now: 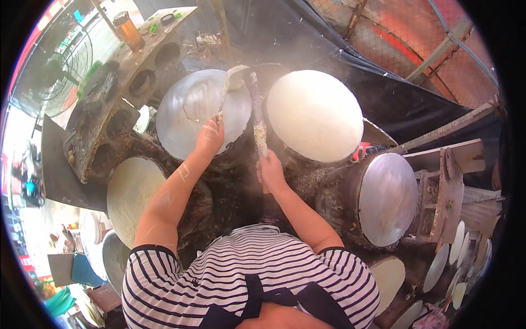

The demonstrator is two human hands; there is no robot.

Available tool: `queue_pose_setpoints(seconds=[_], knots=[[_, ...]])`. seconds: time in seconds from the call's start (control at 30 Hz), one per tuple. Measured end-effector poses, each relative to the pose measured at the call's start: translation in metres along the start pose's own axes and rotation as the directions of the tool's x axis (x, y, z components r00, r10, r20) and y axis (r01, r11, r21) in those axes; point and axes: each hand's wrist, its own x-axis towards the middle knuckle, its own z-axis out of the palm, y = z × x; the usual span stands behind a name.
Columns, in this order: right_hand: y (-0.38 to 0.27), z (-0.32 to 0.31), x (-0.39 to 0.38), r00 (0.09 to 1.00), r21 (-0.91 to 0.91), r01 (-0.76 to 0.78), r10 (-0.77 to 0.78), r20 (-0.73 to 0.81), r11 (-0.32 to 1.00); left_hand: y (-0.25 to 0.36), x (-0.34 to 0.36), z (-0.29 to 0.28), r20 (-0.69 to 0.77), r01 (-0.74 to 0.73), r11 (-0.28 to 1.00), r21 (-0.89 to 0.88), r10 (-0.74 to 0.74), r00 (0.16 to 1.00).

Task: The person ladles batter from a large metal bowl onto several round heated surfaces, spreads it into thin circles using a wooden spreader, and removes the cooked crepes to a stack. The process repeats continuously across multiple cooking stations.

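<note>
Over the round metal griddle (186,109) at the left, my left hand (211,136) is closed round the handle of a ladle (235,82). The ladle's pale bowl is raised near the griddle's far right edge. My right hand (269,170) grips a long wooden stick (260,131) smeared with pale batter, and its far end points away from me between two griddles. On the right-hand griddle a white batter sheet (315,115) covers the round top. The left griddle's surface looks bare, grey and swirled.
Another griddle with a pale coating (134,197) stands near left, and a bare metal one (388,198) near right. A stove bench with round holes (139,82) runs along the left, beside a fan (55,71). Several pale discs (457,241) lie at the lower right. Steam hangs ahead.
</note>
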Motion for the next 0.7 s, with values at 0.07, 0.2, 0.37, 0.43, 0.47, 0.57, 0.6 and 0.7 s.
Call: queue_pose_setpoints(seconds=[0.07,0.2,0.37,0.43,0.47,0.57,0.6,0.7], knots=[[0.005,0.005,0.004,0.999,0.032,-0.035,0.035,0.001,0.999,-0.005,-0.004,-0.001,-0.041,-0.026,0.990,0.136,0.032,0.999],[0.014,0.017,0.013,0.998,-0.061,-0.056,0.057,0.010,0.997,-0.011,-0.005,-0.011,-0.057,0.031,0.957,0.287,-0.015,0.998],[0.022,0.039,0.030,0.999,-0.190,-0.033,0.039,0.025,0.981,-0.020,-0.004,-0.019,-0.106,0.052,0.940,0.338,-0.017,0.994],[0.021,0.042,0.041,0.998,-0.227,0.024,-0.011,0.059,0.973,-0.027,-0.003,-0.020,-0.128,0.076,0.941,0.330,-0.036,0.991],[0.021,0.045,0.044,0.996,-0.247,0.053,-0.034,0.077,0.968,-0.032,-0.002,-0.020,-0.130,0.101,0.940,0.326,-0.061,0.990],[0.034,0.033,0.049,0.979,-0.384,0.191,-0.204,0.007,0.903,-0.045,0.001,-0.021,-0.160,0.156,0.938,0.310,-0.110,0.981],[0.044,0.033,0.058,0.961,-0.451,0.249,-0.275,0.006,0.857,-0.047,0.003,-0.021,-0.172,0.166,0.938,0.303,-0.118,0.978],[0.052,0.045,0.074,0.855,-0.634,0.420,-0.517,0.035,0.650,-0.053,0.003,-0.019,-0.208,0.174,0.938,0.299,-0.113,0.971]])
